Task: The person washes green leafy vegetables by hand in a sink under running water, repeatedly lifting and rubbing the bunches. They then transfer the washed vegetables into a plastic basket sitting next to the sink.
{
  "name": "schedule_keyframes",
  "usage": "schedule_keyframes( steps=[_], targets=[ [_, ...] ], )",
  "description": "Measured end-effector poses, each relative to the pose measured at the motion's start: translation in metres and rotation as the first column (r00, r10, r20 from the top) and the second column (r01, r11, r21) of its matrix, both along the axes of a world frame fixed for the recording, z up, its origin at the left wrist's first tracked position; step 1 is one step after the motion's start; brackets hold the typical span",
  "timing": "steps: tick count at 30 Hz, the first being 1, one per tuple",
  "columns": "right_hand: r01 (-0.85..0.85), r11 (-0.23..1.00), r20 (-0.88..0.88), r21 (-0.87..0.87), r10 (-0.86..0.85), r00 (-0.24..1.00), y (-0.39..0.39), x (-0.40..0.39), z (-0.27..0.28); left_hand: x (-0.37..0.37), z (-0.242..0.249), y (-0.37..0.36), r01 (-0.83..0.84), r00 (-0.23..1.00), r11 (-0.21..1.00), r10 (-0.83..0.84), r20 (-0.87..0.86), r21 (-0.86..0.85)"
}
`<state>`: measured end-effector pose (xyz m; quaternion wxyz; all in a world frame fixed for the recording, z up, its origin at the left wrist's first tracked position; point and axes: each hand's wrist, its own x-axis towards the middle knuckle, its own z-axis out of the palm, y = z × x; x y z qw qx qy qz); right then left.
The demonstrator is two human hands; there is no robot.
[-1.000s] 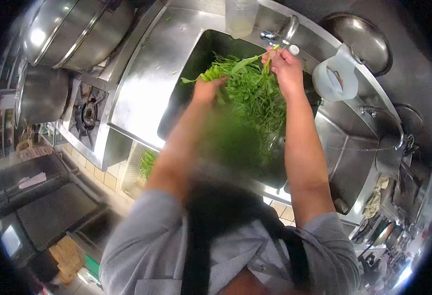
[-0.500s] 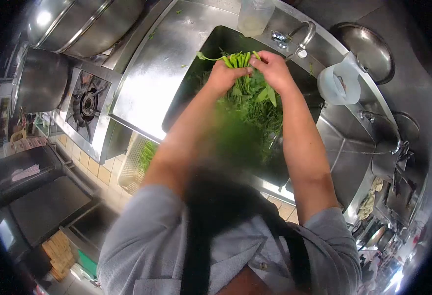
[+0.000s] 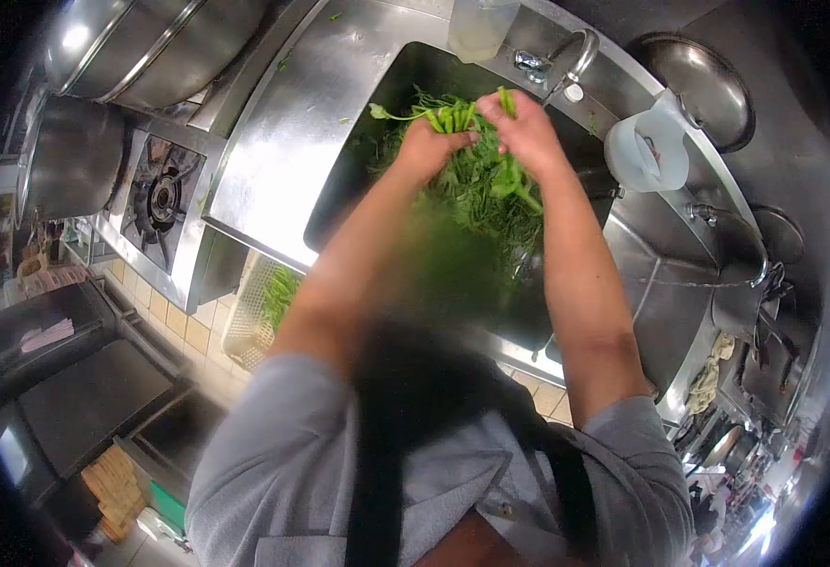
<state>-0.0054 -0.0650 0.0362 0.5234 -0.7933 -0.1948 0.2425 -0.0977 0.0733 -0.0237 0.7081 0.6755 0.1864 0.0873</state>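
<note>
Head view: your left hand (image 3: 426, 146) and right hand (image 3: 528, 132) both closed around leafy greens (image 3: 481, 189), stems bunched at 12 o'clock, leaves hanging into the sink (image 3: 358, 170). Faucet (image 3: 575, 52) just beyond.

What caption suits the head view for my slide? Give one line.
Left hand and right hand grip a bunch of leafy greens by the stems above a steel sink, tap behind.
</note>
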Motion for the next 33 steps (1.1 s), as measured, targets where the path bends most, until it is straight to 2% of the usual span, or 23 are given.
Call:
schedule_keyframes(
  steps=[2,4,5,7,8,9,11,12,13,15,16,17,19,20,21,23,25,26,27,29,30,32,33],
  targets=[
    [-0.062,0.998,0.040,-0.016,0.063,0.997,0.000,-0.001,-0.013,0.003,0.001,-0.005,0.017,1.000,1.000,-0.017,-0.017,0.000],
    [0.044,0.999,0.150,0.014,-0.046,0.988,-0.001,0.009,-0.021,0.001,0.015,-0.009,0.006,0.999,1.000,-0.006,-0.037,-0.018],
    [0.043,0.999,0.149,0.013,-0.045,0.988,-0.007,0.017,-0.022,0.001,0.009,-0.007,0.005,0.999,1.000,-0.005,-0.038,-0.018],
    [0.145,0.953,-0.128,0.266,-0.114,0.985,-0.019,0.029,-0.014,0.001,-0.002,0.000,-0.011,0.999,0.979,0.020,0.043,-0.206],
    [0.227,0.907,-0.131,0.356,-0.192,0.973,-0.023,0.032,-0.011,-0.002,-0.007,0.002,-0.048,0.999,0.984,0.049,0.001,-0.172],
    [0.226,0.907,-0.130,0.355,-0.192,0.973,-0.026,0.035,-0.006,-0.006,-0.004,0.002,-0.049,0.999,0.984,0.050,0.002,-0.172],
    [0.236,0.835,-0.167,0.497,-0.175,0.970,-0.034,0.042,0.005,-0.011,0.003,0.000,-0.091,0.995,0.979,0.094,0.009,-0.181],
    [0.325,0.816,-0.287,0.478,-0.205,0.936,-0.032,0.033,0.018,-0.011,0.002,0.000,-0.087,0.996,0.968,0.086,-0.015,-0.236],
    [0.328,0.816,-0.287,0.476,-0.208,0.935,-0.034,0.035,0.013,-0.008,-0.003,-0.001,-0.085,0.996,0.968,0.083,-0.016,-0.238],
    [0.142,0.948,-0.079,0.284,-0.125,0.989,-0.033,0.036,0.005,0.001,-0.009,-0.002,0.015,0.997,0.955,0.008,0.077,-0.297],
    [0.141,0.954,-0.174,0.266,-0.097,0.980,-0.029,0.028,0.003,0.003,-0.008,-0.006,0.014,0.997,0.955,0.009,0.076,-0.297],
    [0.099,0.994,-0.065,0.052,-0.096,0.993,-0.023,0.022,0.001,0.008,-0.007,-0.010,0.053,0.995,0.953,-0.025,0.096,-0.299],
    [-0.056,0.998,0.268,0.015,0.050,0.962,-0.013,0.016,-0.028,0.011,0.005,-0.016,0.094,0.992,0.949,-0.062,0.114,-0.301],
    [-0.055,0.998,0.268,0.015,0.049,0.962,-0.015,0.016,-0.034,0.011,0.012,-0.019,0.117,0.991,0.967,-0.098,0.093,-0.226],
    [-0.050,0.999,0.223,0.006,0.048,0.974,-0.015,0.011,-0.028,0.011,0.016,-0.020,0.141,0.989,0.979,-0.132,0.071,-0.149],
    [-0.050,0.999,0.178,-0.002,0.050,0.983,-0.015,0.012,-0.025,0.012,0.006,-0.019,0.145,0.986,0.970,-0.125,0.115,-0.195],
    [0.156,0.978,-0.005,0.136,-0.157,0.988,-0.022,0.020,-0.022,0.011,-0.004,-0.017,0.041,0.998,0.956,-0.023,0.065,-0.290],
    [0.271,0.937,-0.179,0.219,-0.235,0.955,-0.025,0.024,-0.016,0.013,-0.021,-0.012,0.057,0.994,0.935,-0.021,0.105,-0.351],
    [0.344,0.897,-0.241,0.278,-0.281,0.929,-0.028,0.027,-0.008,0.009,-0.017,-0.011,0.056,0.994,0.934,-0.020,0.104,-0.352],
    [0.264,0.921,-0.196,0.286,-0.213,0.957,-0.042,0.043,-0.002,-0.001,0.003,-0.009,-0.104,0.994,0.955,0.105,-0.012,-0.276],
    [0.264,0.922,-0.197,0.285,-0.213,0.957,-0.044,0.045,0.001,-0.005,0.005,-0.005,-0.084,0.996,0.971,0.080,-0.026,-0.226],
    [0.329,0.830,-0.252,0.451,-0.236,0.939,-0.046,0.046,0.004,-0.008,0.008,0.000,-0.111,0.994,0.973,0.105,-0.041,-0.202],
    [0.332,0.830,-0.252,0.449,-0.239,0.938,-0.047,0.046,0.005,-0.008,0.009,0.001,-0.134,0.991,0.975,0.126,-0.052,-0.177]
  ],
)
